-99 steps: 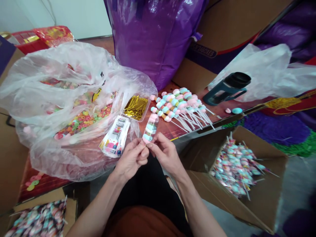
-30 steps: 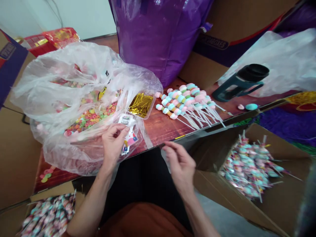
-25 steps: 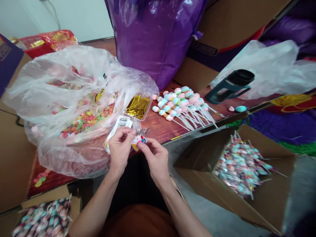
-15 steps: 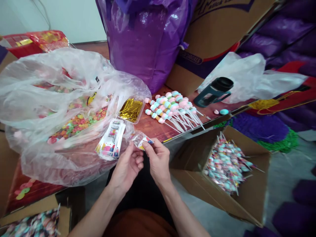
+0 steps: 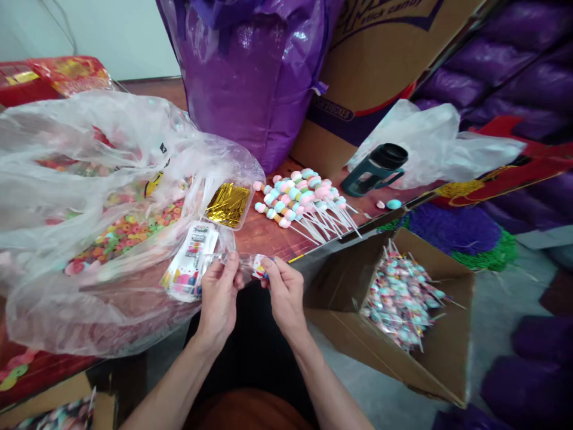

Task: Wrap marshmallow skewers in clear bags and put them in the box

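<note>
Red-brown counter (image 5: 273, 239) w/ candy skewers (image 5: 299, 200); left hand (image 5: 219, 292) & right hand (image 5: 282, 286) fingers pinch small clear bag (image 5: 244, 266) btwn them.

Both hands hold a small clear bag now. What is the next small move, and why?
Probably pull the mouth of the small clear bag open: the left hand and right hand pinch its two ends, it looks flat and empty, and unwrapped marshmallow skewers lie on the table just beyond.

Pale wall (image 5: 111, 36), grey floor (image 5: 501, 310), wooden table (image 5: 264, 236).
</note>
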A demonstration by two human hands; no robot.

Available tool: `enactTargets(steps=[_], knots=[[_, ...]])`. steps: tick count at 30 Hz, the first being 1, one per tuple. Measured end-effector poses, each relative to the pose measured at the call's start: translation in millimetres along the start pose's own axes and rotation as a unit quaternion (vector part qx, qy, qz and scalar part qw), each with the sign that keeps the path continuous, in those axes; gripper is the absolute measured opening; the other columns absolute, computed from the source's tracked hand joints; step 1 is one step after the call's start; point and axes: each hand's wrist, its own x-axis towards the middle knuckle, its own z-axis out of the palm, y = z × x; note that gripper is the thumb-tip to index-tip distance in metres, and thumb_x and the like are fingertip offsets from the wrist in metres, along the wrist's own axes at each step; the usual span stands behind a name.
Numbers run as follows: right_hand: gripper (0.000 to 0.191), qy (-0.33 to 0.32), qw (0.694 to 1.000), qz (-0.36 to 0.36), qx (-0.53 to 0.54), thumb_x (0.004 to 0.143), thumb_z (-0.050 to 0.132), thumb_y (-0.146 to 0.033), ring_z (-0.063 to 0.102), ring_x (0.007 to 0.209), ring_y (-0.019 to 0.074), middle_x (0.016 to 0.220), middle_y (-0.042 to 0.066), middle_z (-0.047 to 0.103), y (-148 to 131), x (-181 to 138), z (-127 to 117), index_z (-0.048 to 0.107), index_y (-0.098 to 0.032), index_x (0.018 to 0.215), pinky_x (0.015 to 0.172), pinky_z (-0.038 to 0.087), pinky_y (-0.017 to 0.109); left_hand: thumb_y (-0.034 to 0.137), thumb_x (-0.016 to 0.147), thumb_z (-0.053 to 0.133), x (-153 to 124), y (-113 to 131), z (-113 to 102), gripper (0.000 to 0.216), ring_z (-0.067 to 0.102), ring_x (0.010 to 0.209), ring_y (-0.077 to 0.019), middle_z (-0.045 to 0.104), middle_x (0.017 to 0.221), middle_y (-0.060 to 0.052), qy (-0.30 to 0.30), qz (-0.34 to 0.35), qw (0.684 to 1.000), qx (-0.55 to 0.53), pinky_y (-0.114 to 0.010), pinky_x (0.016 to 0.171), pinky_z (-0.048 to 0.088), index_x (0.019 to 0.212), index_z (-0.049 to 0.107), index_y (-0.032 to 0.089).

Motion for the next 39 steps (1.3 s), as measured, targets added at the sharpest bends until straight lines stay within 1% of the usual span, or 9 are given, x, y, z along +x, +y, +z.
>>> enactTargets(steps=[5, 9, 13, 17, 21, 24, 27, 31, 39], knots=[[0.046, -0.039, 0.997, -0.023, -0.06, 0.094, 0.056, -0.048, 0.043, 0.052, 0.0102, 0.054, -0.004, 0.047, 0, 8, -9, 0.05, -0.02, 0.059, 0.052, 0.034, 0.024, 0.029, 0.051, 0.097, 9, 7, 3, 0.046, 0.043, 0.048, -0.0032, 0.053, 0.061, 0.007, 0.025, -0.007, 0.999, -0.023, -0.016, 0.043, 0.035, 0.065, 0.056, 0.015], [0.044, 0.052, 0.98, -0.109, -0.156, 0.101, 0.047, -0.042, 0.046, 0.056, 0.0126, 0.059, -0.002, 0.052, 0, 26, -19, 0.053, -0.02, 0.063, 0.059, 0.037, 0.026, 0.028, 0.053, 0.097, 16, 9, 8, 0.046, 0.039, 0.045, -0.0013, 0.049, 0.058, 0.009, 0.058, 0.028, 0.997, -0.045, -0.015, 0.042, 0.033, 0.067, 0.055, 0.015], [0.027, 0.176, 0.869, -0.242, -0.394, 0.1, 0.047, -0.03, 0.058, 0.081, 0.0216, 0.088, 0.009, 0.07, 7, 66, -40, 0.069, -0.018, 0.089, 0.081, 0.041, 0.035, 0.029, 0.053, 0.096, 21, 13, 8, 0.045, 0.045, 0.048, -0.0021, 0.055, 0.063, 0.008, 0.07, 0.055, 0.994, -0.061, -0.015, 0.045, 0.037, 0.071, 0.057, 0.015], [0.021, 0.185, 0.79, -0.231, -0.537, 0.094, 0.053, -0.025, 0.058, 0.09, 0.0281, 0.093, 0.014, 0.073, 19, 101, -57, 0.073, -0.016, 0.097, 0.086, 0.039, 0.042, 0.029, 0.055, 0.096, 26, 16, 3, 0.043, 0.052, 0.052, -0.0044, 0.06, 0.067, 0.006, 0.078, 0.042, 0.994, -0.068, -0.017, 0.049, 0.043, 0.077, 0.062, 0.015], [0.02, 0.161, 0.853, -0.232, -0.439, 0.093, 0.055, -0.025, 0.062, 0.085, 0.0253, 0.086, 0.009, 0.073, 23, 95, -58, 0.073, -0.018, 0.087, 0.084, 0.043, 0.039, 0.031, 0.058, 0.095, 30, 16, -1, 0.043, 0.058, 0.058, -0.0066, 0.066, 0.073, 0.004, 0.1, 0.035, 0.991, -0.083, -0.019, 0.052, 0.046, 0.083, 0.064, 0.015], [0.015, 0.155, 0.929, -0.209, -0.264, 0.09, 0.062, -0.028, 0.066, 0.08, 0.0214, 0.085, 0.005, 0.074, 16, 63, -57, 0.074, -0.019, 0.087, 0.078, 0.048, 0.034, 0.03, 0.061, 0.094, 32, 17, -1, 0.041, 0.06, 0.06, -0.0068, 0.068, 0.075, 0.003, 0.119, 0.047, 0.987, -0.101, -0.019, 0.054, 0.047, 0.085, 0.065, 0.015], [0.011, 0.145, 0.959, -0.172, -0.171, 0.088, 0.068, -0.029, 0.066, 0.075, 0.0189, 0.081, 0.001, 0.073, 7, 24, -59, 0.074, -0.019, 0.088, 0.073, 0.049, 0.031, 0.029, 0.065, 0.092, 33, 18, 0, 0.036, 0.061, 0.06, -0.0065, 0.068, 0.075, 0.003, 0.128, 0.048, 0.984, -0.116, -0.019, 0.055, 0.048, 0.084, 0.065, 0.015], [0.007, 0.094, 0.956, -0.21, -0.18, 0.091, 0.066, -0.021, 0.064, 0.072, 0.016, 0.079, -0.001, 0.07, 4, -12, -68, 0.073, -0.021, 0.089, 0.069, 0.048, 0.029, 0.03, 0.064, 0.092, 32, 16, 2, 0.037, 0.061, 0.06, -0.0063, 0.068, 0.076, 0.004, 0.122, 0.055, 0.984, -0.115, -0.019, 0.055, 0.047, 0.084, 0.064, 0.015], [0.014, 0.048, 0.867, -0.344, -0.356, 0.091, 0.064, -0.012, 0.064, 0.075, 0.0161, 0.082, 0.001, 0.073, -6, -19, -89, 0.073, -0.022, 0.094, 0.072, 0.041, 0.033, 0.044, 0.062, 0.09, 27, 3, -1, 0.043, 0.063, 0.065, -0.0099, 0.064, 0.075, 0.004, 0.087, 0.147, 0.985, 0.001, -0.02, 0.059, 0.049, 0.082, 0.064, 0.017]])
